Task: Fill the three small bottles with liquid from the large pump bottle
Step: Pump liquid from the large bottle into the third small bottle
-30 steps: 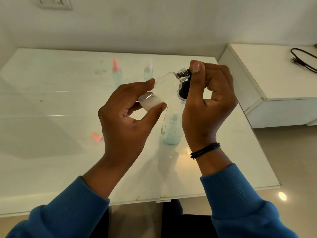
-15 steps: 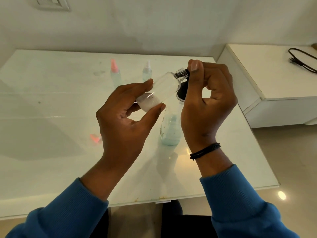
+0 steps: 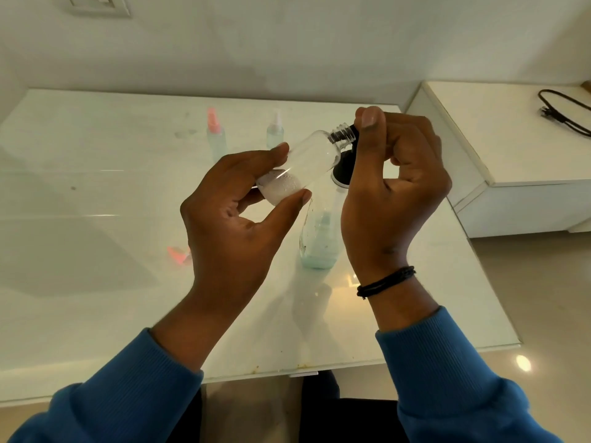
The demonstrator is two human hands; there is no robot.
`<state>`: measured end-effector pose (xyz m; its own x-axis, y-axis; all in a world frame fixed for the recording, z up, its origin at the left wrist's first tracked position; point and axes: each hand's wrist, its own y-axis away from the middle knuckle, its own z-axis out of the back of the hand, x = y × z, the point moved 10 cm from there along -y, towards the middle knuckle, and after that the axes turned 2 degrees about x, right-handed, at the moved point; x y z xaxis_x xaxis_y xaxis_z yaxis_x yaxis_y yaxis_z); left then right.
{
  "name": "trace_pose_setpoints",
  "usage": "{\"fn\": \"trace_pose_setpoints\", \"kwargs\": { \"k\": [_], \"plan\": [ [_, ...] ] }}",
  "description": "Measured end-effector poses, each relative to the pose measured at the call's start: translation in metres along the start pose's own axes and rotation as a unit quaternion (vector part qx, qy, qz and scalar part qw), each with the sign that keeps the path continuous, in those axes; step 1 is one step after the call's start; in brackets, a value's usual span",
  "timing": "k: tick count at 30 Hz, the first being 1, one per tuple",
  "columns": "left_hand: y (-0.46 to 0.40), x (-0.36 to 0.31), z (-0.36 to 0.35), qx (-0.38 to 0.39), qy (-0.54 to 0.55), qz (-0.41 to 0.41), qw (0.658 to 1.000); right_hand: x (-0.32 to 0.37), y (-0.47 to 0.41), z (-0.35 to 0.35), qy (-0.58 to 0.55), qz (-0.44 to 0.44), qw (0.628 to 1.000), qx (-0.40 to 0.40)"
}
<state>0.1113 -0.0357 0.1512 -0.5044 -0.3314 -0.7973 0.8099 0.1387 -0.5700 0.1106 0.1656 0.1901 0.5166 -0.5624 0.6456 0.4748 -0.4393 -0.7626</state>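
My left hand pinches a small clear bottle near its base, tilted with its open threaded neck up to the right. White foamy liquid lies at its lower end. My right hand is curled over the black pump head of the large pump bottle, which stands on the table with pale blue-green liquid low inside. The pump's spout meets the small bottle's neck under my thumb. Two small bottles stand further back: one with a pink cap, one with a clear cap.
A pink cap lies on the glass-topped table left of my left hand. A white cabinet with a black cable stands to the right. The table's front edge is near my sleeves.
Both hands, the small bottle and the pump keep the same grip and pose; only the view shifts slightly.
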Motion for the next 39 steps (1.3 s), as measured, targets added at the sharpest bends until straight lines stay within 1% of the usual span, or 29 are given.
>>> {"fn": "trace_pose_setpoints", "kwargs": {
  "k": [6,11,17,21,39],
  "plan": [
    [0.0011,0.0,0.0,-0.001,-0.012,-0.005,1.0,-0.0056,0.005,-0.0021,-0.014,-0.026,1.0,0.001],
    [0.0013,-0.0007,-0.0007,0.0,-0.003,0.0,1.0,0.0012,-0.002,0.0005,0.005,-0.004,1.0,0.0],
    [0.0009,0.0001,0.0012,-0.001,-0.014,-0.004,1.0,-0.0038,0.0067,-0.0027,-0.009,-0.029,1.0,-0.002],
    [0.0011,-0.0006,-0.0001,-0.001,-0.006,0.001,1.0,0.0009,0.0013,-0.0004,-0.004,-0.012,1.0,-0.006],
    [0.0018,0.0018,0.0014,-0.002,-0.014,0.007,1.0,-0.0023,0.0051,-0.0031,-0.004,-0.013,1.0,0.001]
  ]
}}
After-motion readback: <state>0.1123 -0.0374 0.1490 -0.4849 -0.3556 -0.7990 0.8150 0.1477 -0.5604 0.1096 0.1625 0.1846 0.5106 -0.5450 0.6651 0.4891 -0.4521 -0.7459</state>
